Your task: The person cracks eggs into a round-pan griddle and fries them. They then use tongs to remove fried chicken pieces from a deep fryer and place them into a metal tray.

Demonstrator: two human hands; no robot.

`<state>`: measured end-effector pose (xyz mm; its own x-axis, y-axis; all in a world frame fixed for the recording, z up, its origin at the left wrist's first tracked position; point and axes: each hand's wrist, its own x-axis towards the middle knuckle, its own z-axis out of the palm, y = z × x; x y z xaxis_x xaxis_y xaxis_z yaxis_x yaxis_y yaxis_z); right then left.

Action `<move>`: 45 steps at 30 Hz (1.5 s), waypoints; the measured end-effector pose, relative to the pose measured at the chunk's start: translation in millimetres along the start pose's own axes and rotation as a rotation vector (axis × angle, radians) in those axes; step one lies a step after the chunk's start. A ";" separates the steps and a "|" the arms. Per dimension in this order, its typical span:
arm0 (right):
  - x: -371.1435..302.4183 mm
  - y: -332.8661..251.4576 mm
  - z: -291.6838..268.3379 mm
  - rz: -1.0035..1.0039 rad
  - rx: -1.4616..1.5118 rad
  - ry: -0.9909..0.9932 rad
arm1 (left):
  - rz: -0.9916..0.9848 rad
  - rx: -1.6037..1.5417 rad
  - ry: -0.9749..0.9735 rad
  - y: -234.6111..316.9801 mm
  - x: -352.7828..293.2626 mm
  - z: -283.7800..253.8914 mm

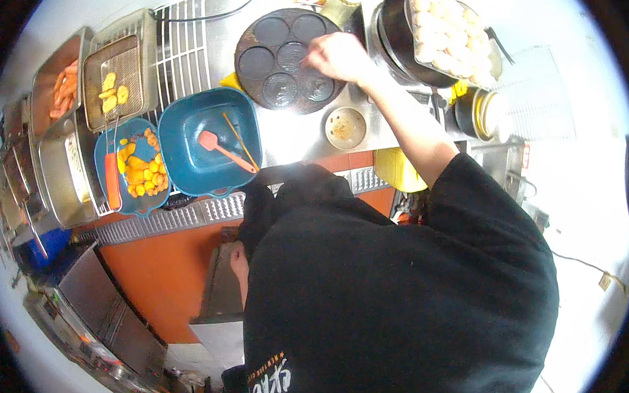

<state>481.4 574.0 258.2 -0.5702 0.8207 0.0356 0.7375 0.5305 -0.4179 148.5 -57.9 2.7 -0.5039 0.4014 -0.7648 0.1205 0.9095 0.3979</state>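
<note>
My right hand is over a dark round pan with several round wells. Its fingers are drawn together in a pinch above the wells on the right side, and whatever they hold is too small to make out. Some wells look wet and shiny. Near the pan's lower right stands a small round bowl with brownish bits inside. My left hand hangs low beside my body, partly hidden by my black shirt, its fingers unclear.
Left of the pan, a blue tub holds a red spatula and a thin stick. Beyond it are a blue basin of orange and yellow pieces, and a wire basket. At right, a tray of pale round pieces rests on a black pot.
</note>
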 end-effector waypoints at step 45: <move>-141.5 19.8 0.6 0.611 0.243 0.033 | 0.034 0.011 -0.031 42.0 -6.1 -12.5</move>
<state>576.4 468.2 244.3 -0.0599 0.9672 -0.2469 0.8199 -0.0934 -0.5649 145.9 -23.5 30.4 -0.4725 0.4355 -0.7662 0.1468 0.8961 0.4188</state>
